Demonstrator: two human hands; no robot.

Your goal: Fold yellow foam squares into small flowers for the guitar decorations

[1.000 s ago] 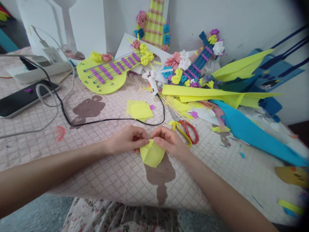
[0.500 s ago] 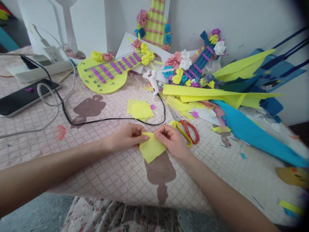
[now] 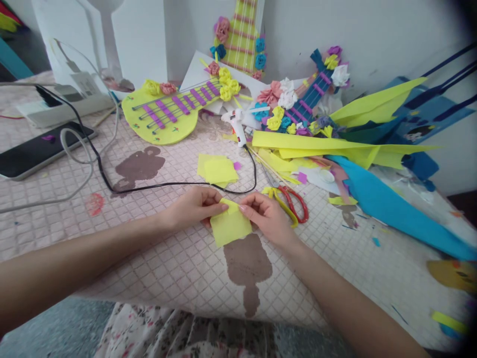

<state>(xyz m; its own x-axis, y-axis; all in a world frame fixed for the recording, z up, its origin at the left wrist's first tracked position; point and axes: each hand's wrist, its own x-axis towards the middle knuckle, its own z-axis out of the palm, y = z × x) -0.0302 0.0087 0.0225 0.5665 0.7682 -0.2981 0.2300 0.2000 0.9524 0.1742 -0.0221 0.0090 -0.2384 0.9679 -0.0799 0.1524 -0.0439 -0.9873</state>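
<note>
Between my two hands hangs a yellow crepe paper square, its top edge folded over. My left hand pinches the upper left part between thumb and fingers. At the upper right of the same edge, my right hand pinches it too. Just beyond lies a small stack of yellow paper squares. Scissors with red and yellow handles rest beside my right hand. A white glue gun lies farther back, its black cord running across the cloth.
A yellow paper guitar and a blue one, with paper flowers, are at the back. Yellow paper strips and a blue paper sheet cover the right. A phone and power strip lie left.
The paper square has turned between my fingers and shifted slightly left and up. My hands keep their pinch on it; the other things lie as before.
</note>
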